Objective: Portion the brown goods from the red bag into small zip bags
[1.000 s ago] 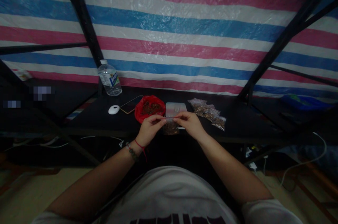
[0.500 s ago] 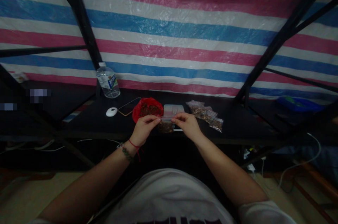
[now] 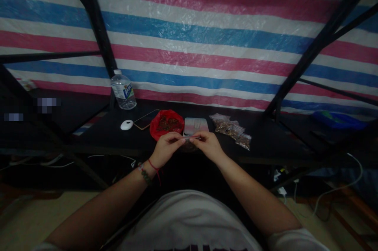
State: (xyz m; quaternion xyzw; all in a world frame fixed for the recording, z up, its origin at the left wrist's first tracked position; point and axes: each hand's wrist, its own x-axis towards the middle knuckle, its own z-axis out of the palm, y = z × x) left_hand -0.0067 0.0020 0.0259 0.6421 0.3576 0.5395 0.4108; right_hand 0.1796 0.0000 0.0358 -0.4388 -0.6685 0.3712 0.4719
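Observation:
A small clear zip bag (image 3: pixel 189 146) with brown contents hangs at the table's front edge, its top strip pinched between both hands. My left hand (image 3: pixel 165 148) is closed on the strip's left part, and my right hand (image 3: pixel 209 146) grips it close by, the thumbs nearly touching. Behind the left hand lies a red bag (image 3: pixel 167 121), opened out, with brown pieces inside. A flat scale with a pale top (image 3: pixel 196 124) is just behind the fingers, its front partly hidden. Several filled clear bags (image 3: pixel 228 128) lie overlapping to the right.
A clear plastic bottle (image 3: pixel 124 91) stands at the back left of the black table (image 3: pixel 265 136). Near it are a white oval object (image 3: pixel 126 125) and a thin rectangular frame-like object (image 3: pixel 141 126). Black metal posts rise on both sides before a striped sheet.
My hands have come closer together along the bag's top, and the bag hangs slightly lower. The whole view has shifted a little.

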